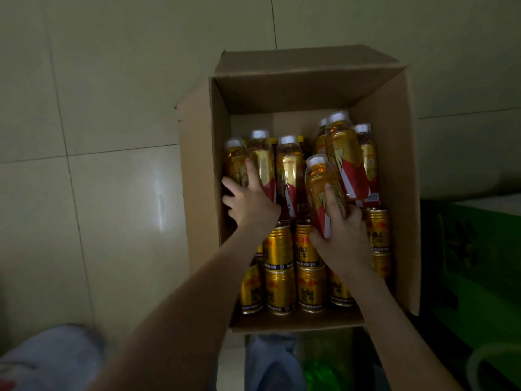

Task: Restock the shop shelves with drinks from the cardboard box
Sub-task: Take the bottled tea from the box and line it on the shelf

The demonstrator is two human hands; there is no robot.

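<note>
The cardboard box (389, 153), set on the tiled floor (112, 136), is filled with gold cans (279, 289) in its near half and white-capped bottles (287, 170) in its far half. Near the box's middle, a tilted bottle (321, 182) is gripped by the right hand (342, 235), while the left hand (251, 201) is laid, fingers spread, on the leftmost bottle (235, 165) by the box's left wall. Picking out is judged to be in hand; next, the gripped bottle needs lifting clear of the box walls.
</note>
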